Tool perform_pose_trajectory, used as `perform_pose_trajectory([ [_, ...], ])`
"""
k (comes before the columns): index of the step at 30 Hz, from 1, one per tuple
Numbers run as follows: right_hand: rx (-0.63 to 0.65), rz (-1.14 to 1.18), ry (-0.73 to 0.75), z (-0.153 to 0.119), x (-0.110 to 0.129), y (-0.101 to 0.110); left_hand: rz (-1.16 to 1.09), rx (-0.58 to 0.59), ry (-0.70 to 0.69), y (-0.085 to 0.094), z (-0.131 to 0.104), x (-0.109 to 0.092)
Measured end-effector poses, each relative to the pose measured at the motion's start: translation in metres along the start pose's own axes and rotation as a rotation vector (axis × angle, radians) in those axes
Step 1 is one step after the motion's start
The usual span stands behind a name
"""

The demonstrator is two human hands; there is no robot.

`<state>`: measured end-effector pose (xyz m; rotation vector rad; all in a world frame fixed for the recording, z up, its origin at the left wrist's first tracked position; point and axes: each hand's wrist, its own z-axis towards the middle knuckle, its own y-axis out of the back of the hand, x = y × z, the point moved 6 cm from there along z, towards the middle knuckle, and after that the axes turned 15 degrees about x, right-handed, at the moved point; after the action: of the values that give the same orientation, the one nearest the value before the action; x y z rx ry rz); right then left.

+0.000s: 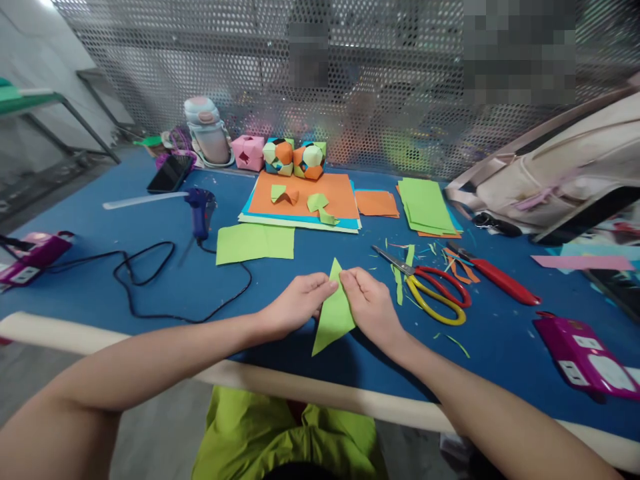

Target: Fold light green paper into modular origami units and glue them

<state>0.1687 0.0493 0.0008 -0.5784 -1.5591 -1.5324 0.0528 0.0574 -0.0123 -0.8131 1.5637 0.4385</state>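
A light green paper, folded to a pointed shape, is held upright between both hands near the table's front edge. My left hand pinches its left side near the top. On its right side, my right hand grips the edge with thumb and fingers. Light green sheets lie flat beyond my left hand. Scissors with red and yellow handles rest to the right of my right hand, among thin paper scraps. Orange sheets on blue and pale ones lie farther back, with small folded pieces on them.
A blue glue gun and its black cord lie at left. Red-handled cutter and purple power strip are at right. Green paper stack, folded paper cubes, a bottle and a bag stand behind.
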Motion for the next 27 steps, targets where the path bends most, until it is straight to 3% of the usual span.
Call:
perform_pose_trajectory([
  [8,0.066,-0.001,0.006,-0.002,0.000,-0.010,0.017,-0.094,-0.032,0.014,0.002,0.005],
  [15,0.110,-0.022,0.033,-0.001,0.003,-0.016,-0.003,-0.109,-0.077,0.016,0.003,0.001],
  [19,0.089,-0.028,0.013,-0.001,0.000,-0.013,-0.062,-0.104,-0.031,0.012,0.003,0.006],
  [21,0.037,-0.015,-0.004,-0.001,-0.002,-0.008,-0.038,-0.036,0.031,0.005,0.002,0.009],
  [25,-0.074,0.011,-0.055,-0.001,-0.007,0.006,-0.098,0.241,0.159,-0.018,0.000,0.016],
  [27,-0.098,0.001,-0.057,0.000,-0.007,0.011,-0.114,0.296,0.167,-0.023,-0.001,0.017],
])
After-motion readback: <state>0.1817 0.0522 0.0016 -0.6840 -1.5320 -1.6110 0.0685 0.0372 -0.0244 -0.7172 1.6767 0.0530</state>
